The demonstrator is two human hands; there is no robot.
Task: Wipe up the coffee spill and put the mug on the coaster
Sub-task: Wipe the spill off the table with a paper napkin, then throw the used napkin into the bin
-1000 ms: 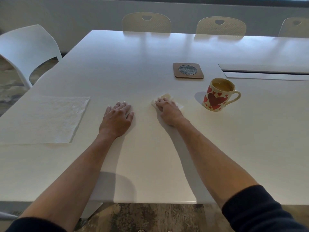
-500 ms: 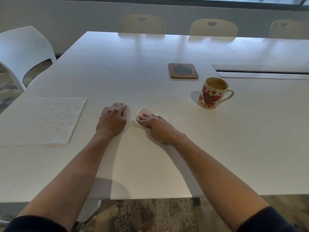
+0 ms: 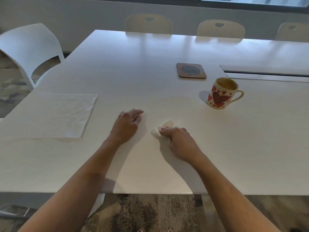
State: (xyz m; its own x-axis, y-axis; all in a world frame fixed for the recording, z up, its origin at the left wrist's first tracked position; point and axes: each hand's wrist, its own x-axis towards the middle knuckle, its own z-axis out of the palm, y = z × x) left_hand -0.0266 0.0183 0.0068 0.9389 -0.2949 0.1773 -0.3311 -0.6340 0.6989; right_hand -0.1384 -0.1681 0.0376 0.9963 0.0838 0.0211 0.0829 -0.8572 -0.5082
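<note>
My right hand (image 3: 179,141) presses a wadded white paper towel (image 3: 163,128) against the white table (image 3: 150,72); part of the wad sticks out past my fingers. My left hand (image 3: 127,124) rests palm down on the table just left of it, fingers loosely together and holding nothing. A cream mug with red hearts (image 3: 220,94), filled with coffee, stands to the right, handle pointing right. Behind it lies a brown square coaster (image 3: 191,70) with a round mesh centre, nothing on it. No coffee stain is plain to see on the tabletop.
A flat sheet of paper towel (image 3: 55,114) lies at the left. A cable hatch (image 3: 267,72) is set into the table at the right. A white chair (image 3: 31,47) stands at the left and beige chairs (image 3: 148,24) line the far side.
My right hand slid the wad left towards my left hand, then right and nearer to me. My left hand stayed on the table. The mug and coaster did not move.
</note>
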